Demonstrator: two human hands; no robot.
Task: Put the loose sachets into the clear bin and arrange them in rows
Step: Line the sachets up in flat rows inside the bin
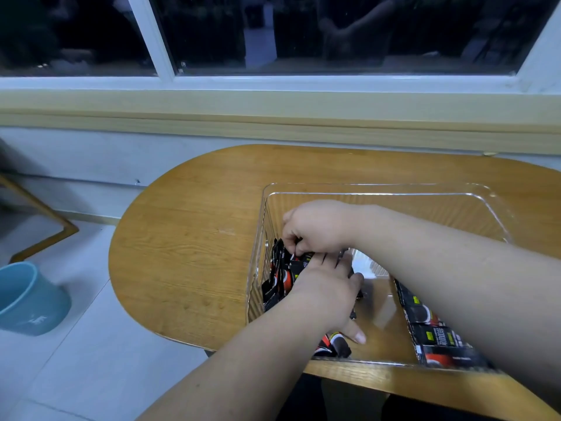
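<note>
A clear plastic bin (379,189) stands on the wooden table (188,238). Black, red and white sachets (277,278) stand packed along its left wall. A second row of sachets (425,326) lies along the right side, partly hidden under my right forearm. My right hand (318,229) reaches across into the bin and its fingertips pinch the top of a sachet in the left group. My left hand (328,290) lies on the same group, fingers pressed against the sachets and thumb spread out over the bin floor. A few more sachets (332,347) lie under my left wrist.
The oval table's front edge runs just below the bin. A wall with a wooden sill and a dark window stands behind it. A blue bucket (27,299) sits on the tiled floor at the left, beside a wooden frame (45,217).
</note>
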